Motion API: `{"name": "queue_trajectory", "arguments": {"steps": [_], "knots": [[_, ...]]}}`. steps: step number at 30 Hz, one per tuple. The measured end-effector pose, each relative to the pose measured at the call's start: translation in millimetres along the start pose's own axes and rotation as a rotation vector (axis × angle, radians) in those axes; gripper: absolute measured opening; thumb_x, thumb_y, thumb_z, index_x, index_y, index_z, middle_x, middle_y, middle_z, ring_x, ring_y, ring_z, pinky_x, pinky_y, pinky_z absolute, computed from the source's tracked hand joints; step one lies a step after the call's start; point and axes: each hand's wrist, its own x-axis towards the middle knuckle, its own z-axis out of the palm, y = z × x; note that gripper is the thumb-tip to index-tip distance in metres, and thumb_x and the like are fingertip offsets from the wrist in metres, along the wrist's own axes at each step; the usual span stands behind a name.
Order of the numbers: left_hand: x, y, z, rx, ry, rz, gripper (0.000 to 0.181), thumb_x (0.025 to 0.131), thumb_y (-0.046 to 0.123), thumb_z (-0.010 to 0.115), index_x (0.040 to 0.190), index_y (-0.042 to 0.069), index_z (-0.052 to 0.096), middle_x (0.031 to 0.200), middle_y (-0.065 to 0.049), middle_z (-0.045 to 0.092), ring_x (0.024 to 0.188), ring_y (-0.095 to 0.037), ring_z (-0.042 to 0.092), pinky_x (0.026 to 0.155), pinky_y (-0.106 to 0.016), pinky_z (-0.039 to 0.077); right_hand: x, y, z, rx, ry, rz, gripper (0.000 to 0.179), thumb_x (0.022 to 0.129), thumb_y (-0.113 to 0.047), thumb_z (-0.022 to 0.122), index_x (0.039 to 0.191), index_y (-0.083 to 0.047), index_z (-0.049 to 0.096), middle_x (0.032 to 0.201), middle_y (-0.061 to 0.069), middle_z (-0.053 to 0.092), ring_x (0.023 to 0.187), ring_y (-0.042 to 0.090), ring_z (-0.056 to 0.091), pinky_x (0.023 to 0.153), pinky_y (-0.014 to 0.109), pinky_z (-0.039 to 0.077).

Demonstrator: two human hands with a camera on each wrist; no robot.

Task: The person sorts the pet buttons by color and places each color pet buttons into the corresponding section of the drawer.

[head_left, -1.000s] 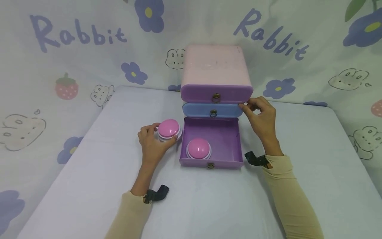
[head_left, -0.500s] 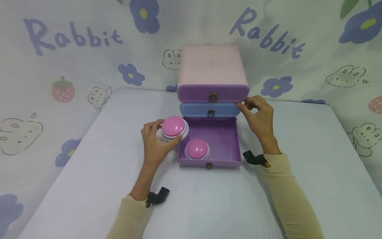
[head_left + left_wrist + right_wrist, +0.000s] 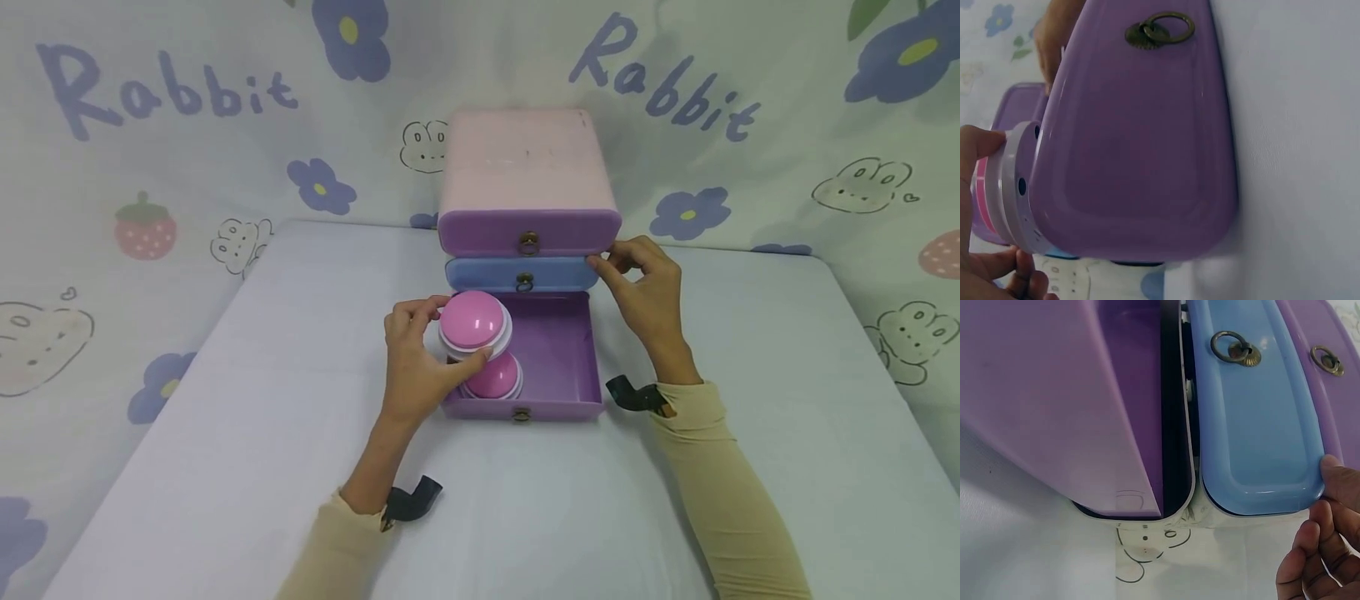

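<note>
My left hand [image 3: 420,362] grips a pink domed push button [image 3: 471,318] with a white base, thumb in front and fingers behind. It is over the left part of the pulled-out bottom purple drawer [image 3: 558,350]. In the left wrist view, the white base [image 3: 1017,187] overlaps the drawer's front edge and shows dark holes underneath. A second pink push button [image 3: 497,379] sits in the drawer's front left, partly hidden by the held one. My right hand [image 3: 651,292] pinches the right corner of the blue middle drawer [image 3: 1266,425], thumb on its front and other fingers curled.
The drawer unit's pink top [image 3: 525,154] rises above a purple upper drawer [image 3: 487,232]. Small ring pulls hang on the drawer fronts. The unit stands on a white-covered table [image 3: 262,400], before a backdrop cloth [image 3: 225,167] printed with rabbits and flowers.
My left hand has carried the push button rightward, from beside the drawer's left wall to above its inside. My right hand stays at the blue drawer's corner.
</note>
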Motion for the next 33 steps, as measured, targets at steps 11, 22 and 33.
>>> {"name": "queue_trajectory", "arguments": {"steps": [11, 22, 33], "knots": [[-4.4, 8.9, 12.8, -0.001, -0.063, 0.018, 0.074, 0.066, 0.036, 0.092, 0.129, 0.013, 0.06, 0.119, -0.005, 0.045, 0.124, -0.02, 0.031, 0.096, -0.05, 0.042, -2.0, -31.3, -0.6, -0.015, 0.006, 0.003, 0.019, 0.082, 0.007, 0.078, 0.098, 0.012, 0.072, 0.081, 0.02, 0.059, 0.077, 0.01, 0.052, 0.074, 0.027, 0.044], [-7.4, 15.7, 26.2, 0.004, -0.079, 0.061, 0.072, 0.063, 0.034, 0.094, 0.125, 0.014, 0.063, 0.118, -0.003, 0.046, 0.122, -0.021, 0.034, 0.096, -0.045, 0.036, -1.0, -38.1, -2.4, -0.016, 0.012, 0.011, 0.017, 0.081, 0.007, 0.078, 0.096, 0.012, 0.072, 0.08, 0.02, 0.059, 0.076, 0.013, 0.052, 0.074, 0.024, 0.042], [-8.5, 26.1, 41.5, 0.049, -0.113, 0.135, 0.07, 0.065, 0.039, 0.092, 0.122, 0.011, 0.064, 0.115, -0.003, 0.047, 0.116, -0.021, 0.037, 0.097, -0.048, 0.026, -0.4, -25.1, 0.3, -0.018, 0.013, 0.021, 0.018, 0.082, 0.005, 0.079, 0.098, 0.011, 0.072, 0.081, 0.02, 0.059, 0.077, 0.011, 0.051, 0.074, 0.026, 0.043]]}}
